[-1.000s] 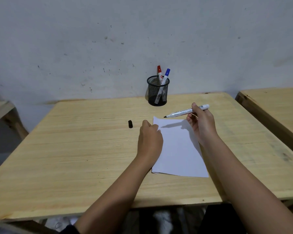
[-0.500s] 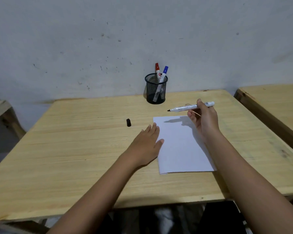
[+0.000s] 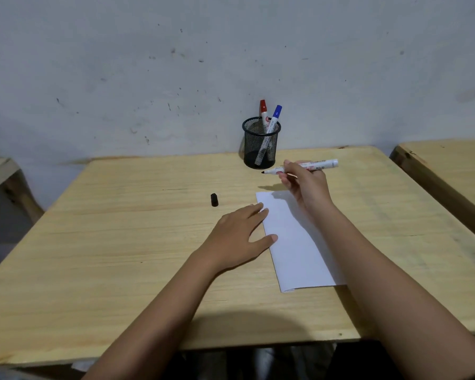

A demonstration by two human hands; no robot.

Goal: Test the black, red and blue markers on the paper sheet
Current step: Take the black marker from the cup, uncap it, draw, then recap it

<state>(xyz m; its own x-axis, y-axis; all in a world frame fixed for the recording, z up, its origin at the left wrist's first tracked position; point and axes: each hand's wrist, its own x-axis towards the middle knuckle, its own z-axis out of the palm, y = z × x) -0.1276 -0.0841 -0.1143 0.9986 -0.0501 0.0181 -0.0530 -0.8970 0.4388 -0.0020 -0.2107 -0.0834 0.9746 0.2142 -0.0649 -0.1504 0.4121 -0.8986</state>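
Note:
A white paper sheet point(image 3: 294, 242) lies on the wooden table point(image 3: 121, 242). My left hand point(image 3: 239, 238) rests flat with spread fingers on the sheet's left edge. My right hand point(image 3: 305, 185) holds the uncapped black marker point(image 3: 320, 165) above the sheet's far end, its tip pointing left in the air. The marker's black cap point(image 3: 214, 199) lies on the table to the left of the sheet. The red marker point(image 3: 263, 112) and the blue marker point(image 3: 274, 119) stand capped in a black mesh pen cup point(image 3: 259, 149) at the table's far edge.
A grey scuffed wall rises right behind the table. A second wooden table point(image 3: 450, 171) stands close on the right, with a narrow gap between. Part of another wooden piece point(image 3: 0, 174) shows at the left.
My left hand has opened flat and slid back along the sheet's left edge. The sheet has turned slightly. My right hand has carried the marker farther away, past the sheet's far edge.

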